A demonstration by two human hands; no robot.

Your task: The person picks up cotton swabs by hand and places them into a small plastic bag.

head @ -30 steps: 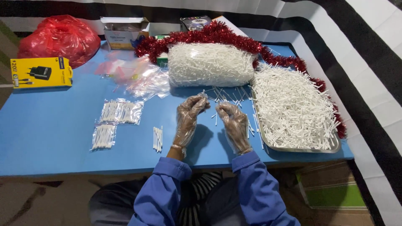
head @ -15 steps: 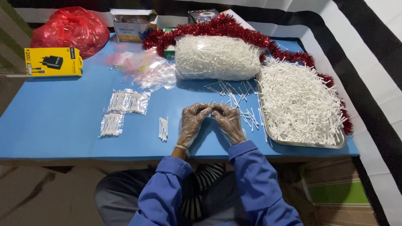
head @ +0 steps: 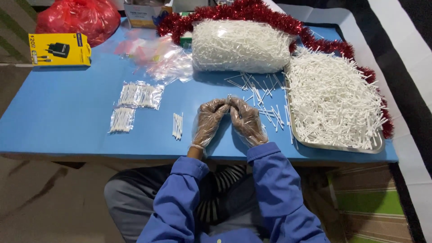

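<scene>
My left hand [head: 208,122] and my right hand [head: 246,121], both in clear plastic gloves, rest side by side on the blue table [head: 67,112]. Their curled fingertips meet, and anything pinched between them is hidden. Loose white cotton swabs [head: 258,96] lie scattered just beyond the fingers. To the right, a metal tray [head: 335,146] holds a big heap of swabs [head: 333,96]. A small bunch of swabs [head: 177,126] lies left of my left hand. Further left are two small filled packets [head: 140,95] [head: 121,119].
A large clear bag of swabs [head: 240,45] lies at the back, ringed by red tinsel [head: 270,18]. Empty clear bags [head: 162,56], a yellow box [head: 59,48], a red plastic bag [head: 74,18] and a cardboard box [head: 144,11] sit at the back left.
My hands were apart over the loose swabs a second ago. They have come together so the fingertips touch. The view has shifted slightly.
</scene>
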